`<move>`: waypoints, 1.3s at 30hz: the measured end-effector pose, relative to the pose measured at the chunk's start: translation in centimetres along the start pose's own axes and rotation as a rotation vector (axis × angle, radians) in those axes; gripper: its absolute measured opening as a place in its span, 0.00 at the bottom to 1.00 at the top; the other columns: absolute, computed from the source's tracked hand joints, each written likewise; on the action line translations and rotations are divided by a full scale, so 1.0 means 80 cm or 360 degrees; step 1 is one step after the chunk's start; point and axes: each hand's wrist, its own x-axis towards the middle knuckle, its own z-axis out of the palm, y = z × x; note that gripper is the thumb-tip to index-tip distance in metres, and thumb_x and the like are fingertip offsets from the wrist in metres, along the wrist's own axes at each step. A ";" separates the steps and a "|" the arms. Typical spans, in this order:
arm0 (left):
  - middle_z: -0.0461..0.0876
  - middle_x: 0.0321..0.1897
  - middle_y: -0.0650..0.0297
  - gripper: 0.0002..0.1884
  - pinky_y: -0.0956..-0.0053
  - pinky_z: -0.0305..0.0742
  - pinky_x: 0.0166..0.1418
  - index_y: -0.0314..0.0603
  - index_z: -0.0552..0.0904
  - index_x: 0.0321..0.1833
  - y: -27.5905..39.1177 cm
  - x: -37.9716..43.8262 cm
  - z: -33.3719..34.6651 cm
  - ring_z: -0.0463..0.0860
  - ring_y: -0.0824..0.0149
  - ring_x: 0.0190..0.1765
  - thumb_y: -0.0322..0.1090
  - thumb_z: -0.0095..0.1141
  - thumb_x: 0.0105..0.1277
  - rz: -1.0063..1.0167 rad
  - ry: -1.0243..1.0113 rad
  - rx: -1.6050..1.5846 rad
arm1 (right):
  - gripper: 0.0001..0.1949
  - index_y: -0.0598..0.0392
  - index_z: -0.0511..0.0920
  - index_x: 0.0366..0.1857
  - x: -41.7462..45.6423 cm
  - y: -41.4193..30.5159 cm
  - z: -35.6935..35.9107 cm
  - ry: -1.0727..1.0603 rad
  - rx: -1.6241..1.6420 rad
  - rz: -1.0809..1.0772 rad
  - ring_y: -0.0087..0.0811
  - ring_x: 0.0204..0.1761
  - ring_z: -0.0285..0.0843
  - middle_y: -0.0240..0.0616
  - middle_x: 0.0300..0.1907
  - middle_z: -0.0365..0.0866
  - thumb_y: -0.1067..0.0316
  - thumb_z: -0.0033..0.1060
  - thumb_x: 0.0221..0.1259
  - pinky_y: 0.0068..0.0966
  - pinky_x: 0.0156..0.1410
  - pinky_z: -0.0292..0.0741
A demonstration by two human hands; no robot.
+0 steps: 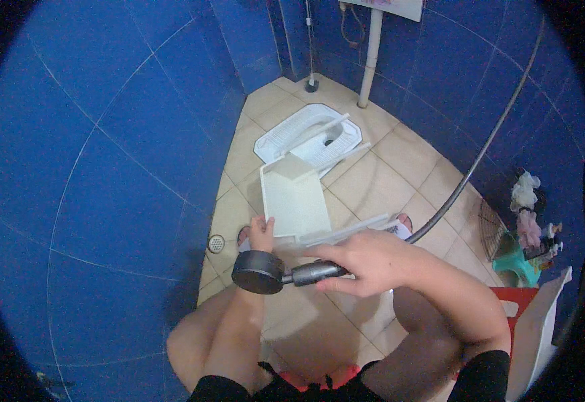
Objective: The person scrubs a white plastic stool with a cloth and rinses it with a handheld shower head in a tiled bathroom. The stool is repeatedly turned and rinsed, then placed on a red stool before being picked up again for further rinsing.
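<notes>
My right hand [373,261] grips the handle of a black shower head [258,272], whose round head lies to the left, above my left forearm. Water spray cannot be made out clearly. A metal shower hose [466,178] runs from the handle up to the right. My left hand [261,233] holds the left rim of a white, partly clear plastic drawer or bin [295,198] at its near corner. The drawer is tilted, with its far end over a white squat toilet [277,133]. My right hand and the shower head hide part of its near side.
Beige floor tiles [388,166] meet blue tiled walls [121,151]. A round floor drain [216,244] lies left. On the right are a green plastic stool [516,269], bath puffs [526,191], a wire rack [491,228] and a red item [518,294]. A white pipe [371,60] stands behind.
</notes>
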 end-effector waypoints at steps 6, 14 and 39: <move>0.84 0.33 0.63 0.23 0.71 0.77 0.41 0.34 0.83 0.59 -0.109 0.039 -0.024 0.80 0.70 0.36 0.42 0.67 0.67 0.0000 0.0076 -0.0118 | 0.20 0.41 0.76 0.59 0.003 0.003 0.009 0.0041 0.0069 -0.0186 0.56 0.32 0.83 0.50 0.27 0.82 0.46 0.55 0.70 0.50 0.38 0.78; 0.87 0.40 0.57 0.22 0.72 0.78 0.50 0.32 0.82 0.61 0.012 0.000 -0.016 0.84 0.66 0.43 0.38 0.63 0.69 -0.0064 -0.0277 -0.0524 | 0.22 0.43 0.76 0.58 -0.009 0.000 0.019 0.0051 0.0127 -0.0324 0.53 0.29 0.82 0.48 0.24 0.81 0.48 0.63 0.64 0.47 0.35 0.76; 0.88 0.41 0.58 0.19 0.76 0.78 0.48 0.33 0.82 0.60 0.025 0.002 -0.031 0.84 0.71 0.42 0.34 0.63 0.70 -0.0273 -0.0301 -0.0374 | 0.07 0.50 0.78 0.22 -0.012 0.050 0.024 0.0215 -0.0397 -0.0116 0.51 0.25 0.80 0.42 0.18 0.78 0.61 0.65 0.45 0.46 0.32 0.75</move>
